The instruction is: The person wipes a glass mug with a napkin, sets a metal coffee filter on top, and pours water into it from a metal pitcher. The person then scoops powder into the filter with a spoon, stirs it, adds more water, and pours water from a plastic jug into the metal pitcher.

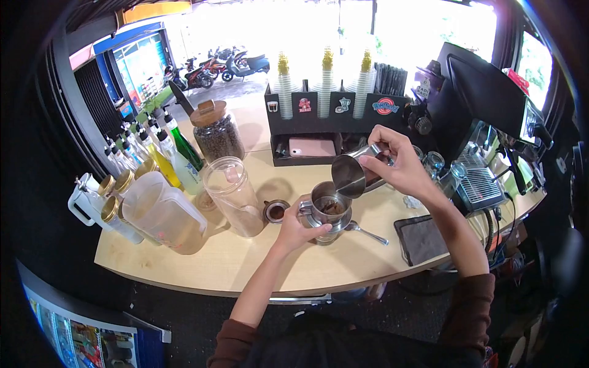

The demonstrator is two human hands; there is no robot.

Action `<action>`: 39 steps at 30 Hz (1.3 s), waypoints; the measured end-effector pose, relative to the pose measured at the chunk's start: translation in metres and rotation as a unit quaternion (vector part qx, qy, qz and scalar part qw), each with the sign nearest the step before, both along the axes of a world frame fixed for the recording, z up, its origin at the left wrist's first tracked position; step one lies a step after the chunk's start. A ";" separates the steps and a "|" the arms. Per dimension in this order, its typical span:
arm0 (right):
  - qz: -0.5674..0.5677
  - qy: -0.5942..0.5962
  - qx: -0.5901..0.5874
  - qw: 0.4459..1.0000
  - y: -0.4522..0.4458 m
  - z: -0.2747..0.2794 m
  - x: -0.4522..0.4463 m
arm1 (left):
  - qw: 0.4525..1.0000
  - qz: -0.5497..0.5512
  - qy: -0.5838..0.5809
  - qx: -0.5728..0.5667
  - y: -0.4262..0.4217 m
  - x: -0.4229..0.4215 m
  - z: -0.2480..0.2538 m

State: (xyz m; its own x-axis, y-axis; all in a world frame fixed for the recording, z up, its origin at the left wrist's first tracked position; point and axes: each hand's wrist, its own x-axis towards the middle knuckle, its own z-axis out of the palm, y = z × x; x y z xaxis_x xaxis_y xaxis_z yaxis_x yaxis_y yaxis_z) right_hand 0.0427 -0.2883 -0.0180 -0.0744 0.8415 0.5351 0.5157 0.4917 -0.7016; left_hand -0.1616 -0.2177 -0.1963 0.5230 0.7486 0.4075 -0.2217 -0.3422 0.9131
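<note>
My right hand (pixel 402 162) is closed around the handle of a steel milk pitcher (pixel 350 176), tipped with its mouth low over a metal drip coffee filter (pixel 311 210). Dark coffee shows inside the filter, which sits on top of a glass whose lower part is mostly hidden. Fingers of my left hand (pixel 297 232) wrap around the filter's base. A spoon (pixel 371 234) lies on the wooden counter just right of it. To the left is a small round dish (pixel 276 211) with something dark brown in it. I cannot make out any liquid stream clearly.
Left of my hands stand a tall clear container (pixel 233 199), a plastic jug (pixel 162 214), a jar of coffee beans (pixel 218 135) and several pump bottles. Behind is a black cup organizer (pixel 316 126) holding a phone (pixel 311 147). A dark cloth (pixel 422 239) and an espresso machine (pixel 481 175) are on the right.
</note>
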 end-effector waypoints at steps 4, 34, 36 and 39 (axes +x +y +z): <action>0.000 -0.003 -0.016 1.000 0.002 0.000 -0.002 | 1.000 0.005 -0.003 0.000 -0.003 0.000 0.004; -0.020 -0.106 0.011 0.994 0.003 0.011 -0.010 | 1.000 0.006 -0.007 0.000 -0.004 0.000 0.004; -0.021 -0.097 0.004 0.995 0.002 0.012 -0.011 | 1.000 0.007 -0.009 0.001 -0.004 0.000 0.004; -0.012 -0.063 -0.013 0.998 0.001 0.013 -0.014 | 1.000 0.007 -0.011 0.000 -0.003 0.001 0.002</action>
State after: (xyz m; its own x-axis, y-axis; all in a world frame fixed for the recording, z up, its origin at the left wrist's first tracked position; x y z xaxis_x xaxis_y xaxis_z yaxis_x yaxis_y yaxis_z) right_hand 0.0283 -0.2872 -0.0052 -0.1189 0.8571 0.5013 0.6130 0.4605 -0.6420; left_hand -0.1607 -0.2202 -0.1938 0.5041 0.7559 0.4178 -0.2365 -0.3445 0.9085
